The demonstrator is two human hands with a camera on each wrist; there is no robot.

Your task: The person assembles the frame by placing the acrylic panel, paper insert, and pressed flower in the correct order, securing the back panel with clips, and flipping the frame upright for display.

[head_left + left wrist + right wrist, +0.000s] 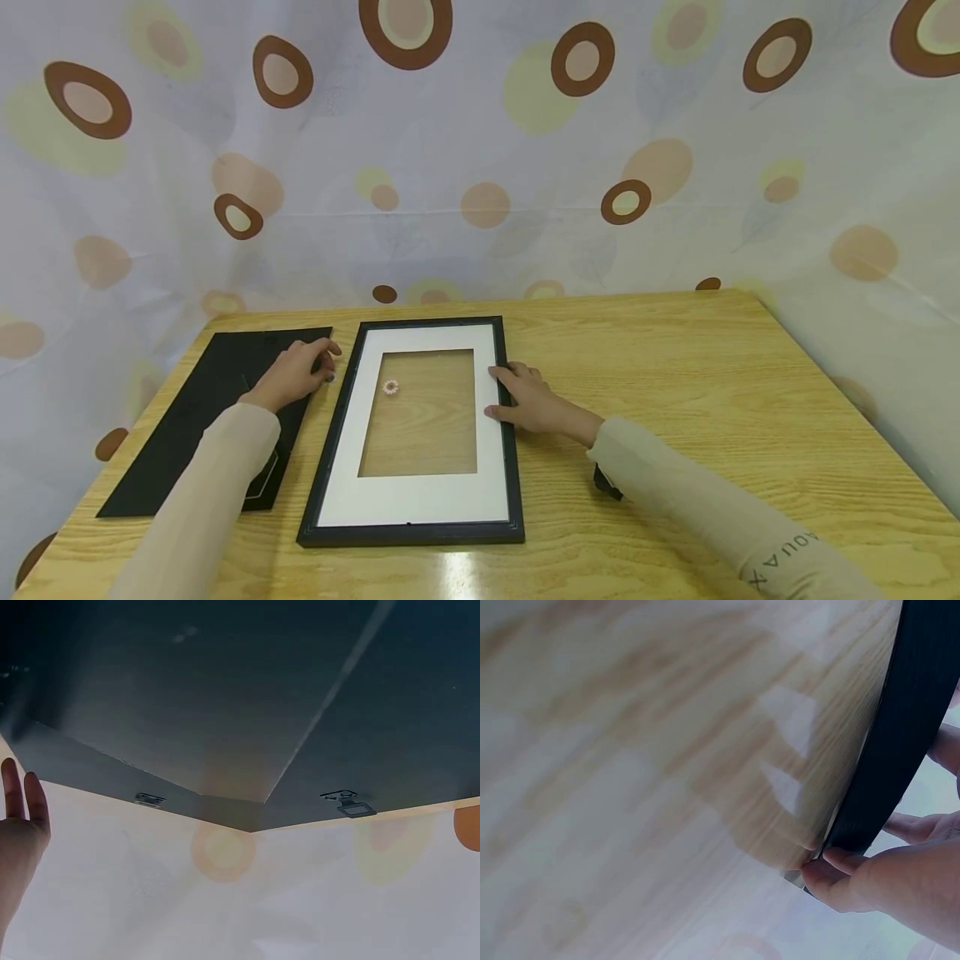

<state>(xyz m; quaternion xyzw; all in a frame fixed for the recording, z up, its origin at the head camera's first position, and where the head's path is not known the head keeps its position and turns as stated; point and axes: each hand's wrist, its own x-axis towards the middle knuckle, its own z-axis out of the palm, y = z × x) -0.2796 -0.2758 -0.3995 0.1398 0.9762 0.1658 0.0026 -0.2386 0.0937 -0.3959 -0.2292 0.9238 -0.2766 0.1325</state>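
Note:
A black picture frame (411, 533) with a white mat (412, 502) lies flat on the table. In the mat's opening shows a small pale, flower-shaped piece (391, 387). My right hand (534, 403) grips the frame's right side, thumb and a finger over the mat; in the right wrist view its fingers (840, 877) straddle the black rail. A black backing board (202, 417) lies at the left. Over its right edge hovers my left hand (294, 373), fingers loosely bent, nothing seen in them. In the left wrist view the board carries two metal hangers (349, 804).
The wooden table (675, 375) extends to the right of the frame. Behind it hangs a patterned curtain (480, 150). A small black object (606, 483) shows beneath the right sleeve. A narrow strip of table separates board and frame.

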